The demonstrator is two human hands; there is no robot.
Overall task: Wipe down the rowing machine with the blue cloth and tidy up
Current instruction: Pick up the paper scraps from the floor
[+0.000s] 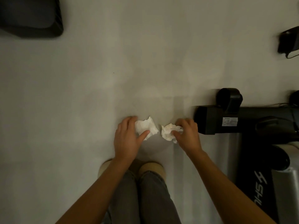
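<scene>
Two crumpled white tissues lie on the pale floor in front of my feet. My left hand [127,136] closes its fingers and thumb around the left tissue [146,128]. My right hand [187,135] pinches the right tissue [169,131], which looks slightly stained. The two wads sit a small gap apart. The rowing machine [226,120] is at the right, its black end crossbar just beside my right hand and its rail running toward the lower right. No blue cloth is in view.
A dark grey cushioned object [30,16] sits at the top left corner. A black device with a cable [288,41] is at the top right edge. My shoes [150,167] and jeans are directly below the hands. Bare pale floor [80,94] spreads left and ahead.
</scene>
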